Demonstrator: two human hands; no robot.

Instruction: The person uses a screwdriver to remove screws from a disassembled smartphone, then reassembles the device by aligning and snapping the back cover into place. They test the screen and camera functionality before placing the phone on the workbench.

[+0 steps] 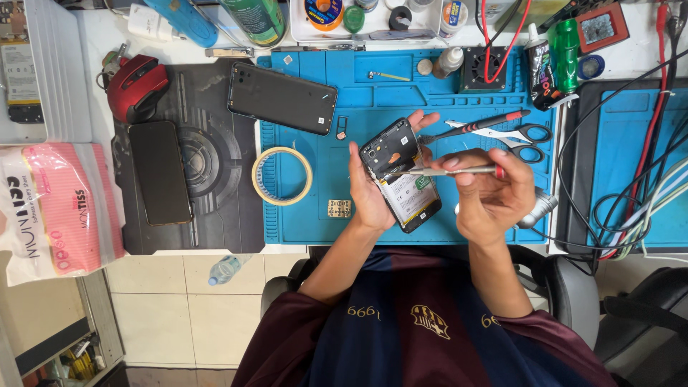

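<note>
My left hand (371, 188) holds an opened smartphone (401, 175) with its back cover off, so its battery and black inner frame show. The phone is tilted above the blue work mat (344, 208). In my right hand (491, 193) I grip a thin screwdriver (444, 170) with a red end. Its tip touches the phone's upper part, near the camera end. The phone's dark back cover (282, 97) lies on the mat's far left corner.
A roll of tape (282, 175) and a small gold part (339, 208) lie on the mat. Scissors (519, 136) and a red-handled tool (476, 125) sit to the right. A dark phone (160, 172) and red mouse (136, 86) rest on the left pad. Cables (631, 201) run at right.
</note>
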